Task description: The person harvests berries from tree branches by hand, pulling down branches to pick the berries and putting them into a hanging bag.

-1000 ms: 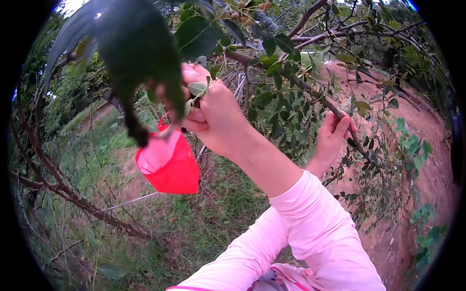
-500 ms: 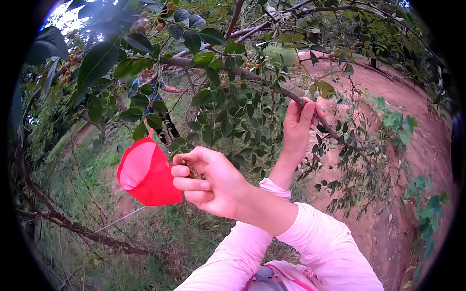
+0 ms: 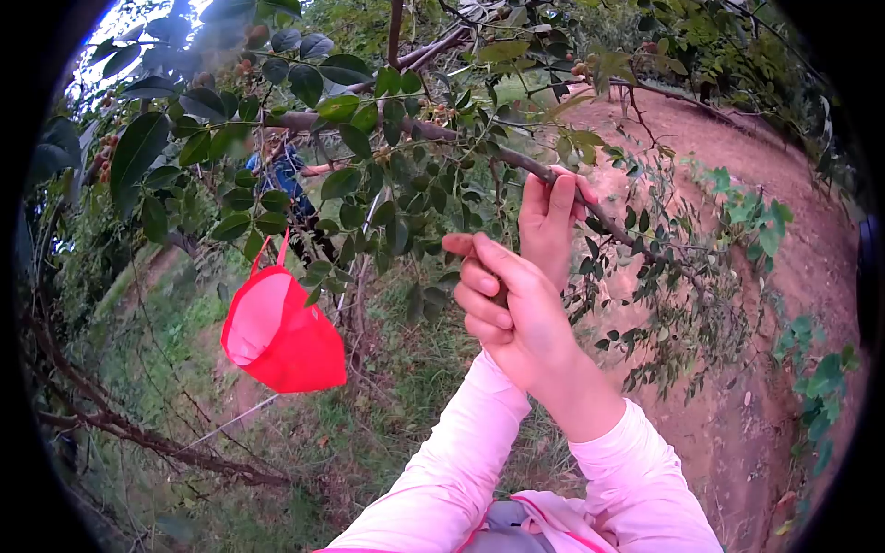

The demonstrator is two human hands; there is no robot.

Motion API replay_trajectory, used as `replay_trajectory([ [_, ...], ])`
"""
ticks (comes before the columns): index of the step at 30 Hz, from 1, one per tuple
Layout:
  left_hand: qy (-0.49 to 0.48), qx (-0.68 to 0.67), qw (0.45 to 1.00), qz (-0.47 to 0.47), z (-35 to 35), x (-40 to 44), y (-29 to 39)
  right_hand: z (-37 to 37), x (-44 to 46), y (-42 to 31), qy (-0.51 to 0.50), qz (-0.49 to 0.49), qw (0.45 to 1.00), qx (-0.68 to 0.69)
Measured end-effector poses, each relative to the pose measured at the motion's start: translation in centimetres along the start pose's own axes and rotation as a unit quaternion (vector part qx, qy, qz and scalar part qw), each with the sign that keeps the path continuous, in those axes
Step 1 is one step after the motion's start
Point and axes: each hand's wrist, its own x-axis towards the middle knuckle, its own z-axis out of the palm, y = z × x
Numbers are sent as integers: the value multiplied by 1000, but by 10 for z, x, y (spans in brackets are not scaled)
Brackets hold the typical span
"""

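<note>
My left hand [image 3: 549, 221] is closed around a thin grey-brown branch [image 3: 619, 230], which slants down to the right. My arms cross, with the right forearm in front. My right hand [image 3: 516, 309] is partly curled just below and left of my left hand. Its lower fingers fold over small brownish fruits, now mostly hidden in the palm; thumb and index finger stretch toward the leaves. Left of it a red fabric bag [image 3: 309, 350] hangs by its handles, its mouth open and the pale inside showing. Small round yellow-brown fruits [image 3: 581, 70] sit among the leaves above.
Leafy twigs [image 3: 341, 180] fill the upper left. Behind them stands a person in a blue top [image 3: 286, 180]. A bare dark branch [image 3: 166, 442] crosses the lower left above grass. A reddish dirt slope [image 3: 728, 387] with green vines [image 3: 825, 382] lies on the right.
My right hand has moved right and slightly up, away from the red bag toward my left hand. My left hand still holds the branch. The view has shifted a little.
</note>
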Motion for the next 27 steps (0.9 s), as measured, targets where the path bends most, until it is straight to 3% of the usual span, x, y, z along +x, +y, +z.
replay_trajectory([
  [4,18,-2,1000,-15,5,-3,4,6,26,-4,62,-77,995,-20],
  [8,2,2,1000,-5,3,-2,4,9,60,1,-1,-85,994,64],
  [9,-4,5,1000,-3,2,-1,4,7,68,3,-88,-86,990,66],
  [13,-4,3,1000,-16,0,0,2,13,82,10,-159,-91,976,118],
  [20,-11,-6,1000,-19,-1,0,1,29,87,13,-91,-123,981,120],
  [27,-7,-8,999,-30,-4,0,0,30,91,9,-78,-154,985,20],
])
